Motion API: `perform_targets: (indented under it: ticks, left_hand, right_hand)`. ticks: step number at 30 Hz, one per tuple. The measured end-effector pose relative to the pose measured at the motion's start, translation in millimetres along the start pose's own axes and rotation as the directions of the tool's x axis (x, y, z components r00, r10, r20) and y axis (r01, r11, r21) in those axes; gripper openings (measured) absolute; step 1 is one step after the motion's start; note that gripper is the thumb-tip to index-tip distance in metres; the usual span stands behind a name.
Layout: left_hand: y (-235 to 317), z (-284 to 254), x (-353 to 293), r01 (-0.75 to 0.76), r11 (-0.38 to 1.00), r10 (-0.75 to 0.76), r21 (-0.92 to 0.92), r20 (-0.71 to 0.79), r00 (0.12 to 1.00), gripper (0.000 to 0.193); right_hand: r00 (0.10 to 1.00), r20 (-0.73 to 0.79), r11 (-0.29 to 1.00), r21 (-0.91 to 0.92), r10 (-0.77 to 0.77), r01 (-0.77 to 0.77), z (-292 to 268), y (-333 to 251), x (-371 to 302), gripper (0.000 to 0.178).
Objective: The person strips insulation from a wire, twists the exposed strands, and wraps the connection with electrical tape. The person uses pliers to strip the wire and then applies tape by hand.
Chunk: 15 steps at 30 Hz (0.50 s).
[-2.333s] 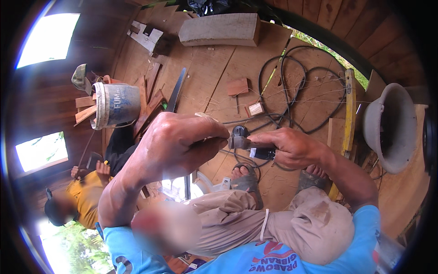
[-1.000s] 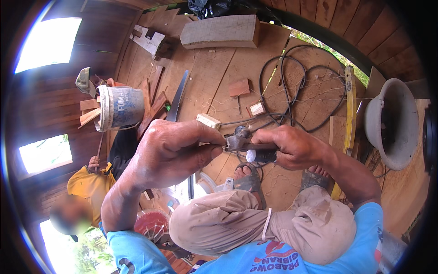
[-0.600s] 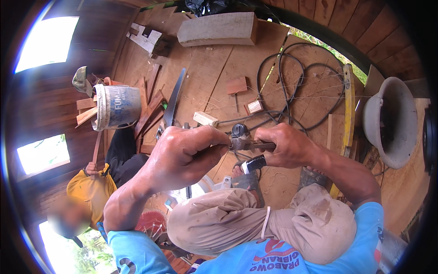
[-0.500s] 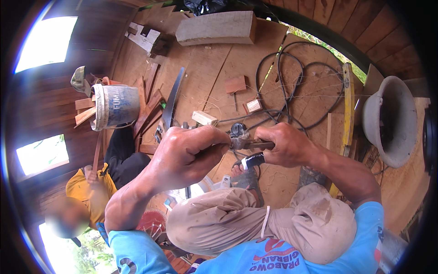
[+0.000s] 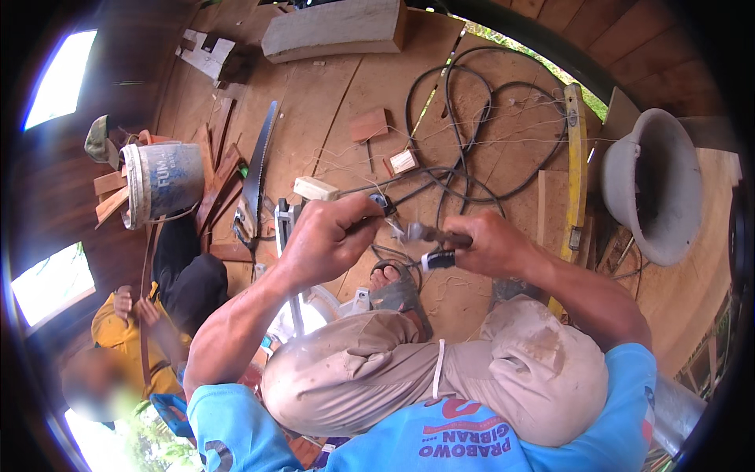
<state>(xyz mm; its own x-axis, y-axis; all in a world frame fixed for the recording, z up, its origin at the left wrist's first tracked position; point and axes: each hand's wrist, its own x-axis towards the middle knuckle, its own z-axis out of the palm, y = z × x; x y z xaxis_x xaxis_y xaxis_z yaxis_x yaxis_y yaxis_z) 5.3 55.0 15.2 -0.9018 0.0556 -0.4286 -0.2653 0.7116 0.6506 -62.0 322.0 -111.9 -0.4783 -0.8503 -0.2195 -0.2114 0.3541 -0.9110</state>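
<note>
My left hand (image 5: pixel 334 240) is closed in a pinch over the lap, with a short, thin, pale piece (image 5: pixel 393 229) showing at its fingertips; its kind is too small to tell. My right hand (image 5: pixel 494 248) grips a dark, worn metal pair of pliers (image 5: pixel 425 233), whose head points left toward that pinch. Just under the right fingers is a black piece with a white band (image 5: pixel 437 260); whether the hand holds it is unclear. Behind the left wrist stands a grey metal frame (image 5: pixel 289 228), partly hidden by the forearm.
Black cable (image 5: pixel 464 118) coils over the plank floor. A handsaw (image 5: pixel 255 169), a white bucket (image 5: pixel 169 185) and wood scraps lie left. Toward the right are a yellow spirit level (image 5: pixel 576 157) and a grey basin (image 5: pixel 657 189). Another person (image 5: pixel 126 330) sits at the lower left.
My hands have moved apart: the pliers' head, earlier right at the left fingertips, is now a little away from them. The whole view has shifted slightly. The other person's hands have moved.
</note>
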Motion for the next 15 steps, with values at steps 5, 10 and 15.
perform_targets:
  ticks: [5, 10, 15]
  left_hand:
    - [-18.0, -11.7, -10.3, -0.12, 0.993, 0.119, 0.004, -0.115, 0.986, 0.01]
    - [-39.6, -28.0, -6.6, 0.025, 0.991, -0.051, -0.128, -0.208, 0.977, 0.015]
    - [-46.4, -25.8, 0.0, 0.11, 0.97, -0.15, -0.216, -0.177, 0.973, 0.017]
  right_hand:
    - [0.899, -0.052, 0.897, 0.112, 0.434, -0.427, -18.1, 32.8, -9.2, 0.015]
    - [0.761, 0.096, 0.74, 0.184, 0.641, -0.647, -12.3, 61.6, -39.1, 0.02]
    - [0.877, -0.075, 0.869, -0.122, 0.474, -0.48, -0.9, 81.0, -30.6, 0.033]
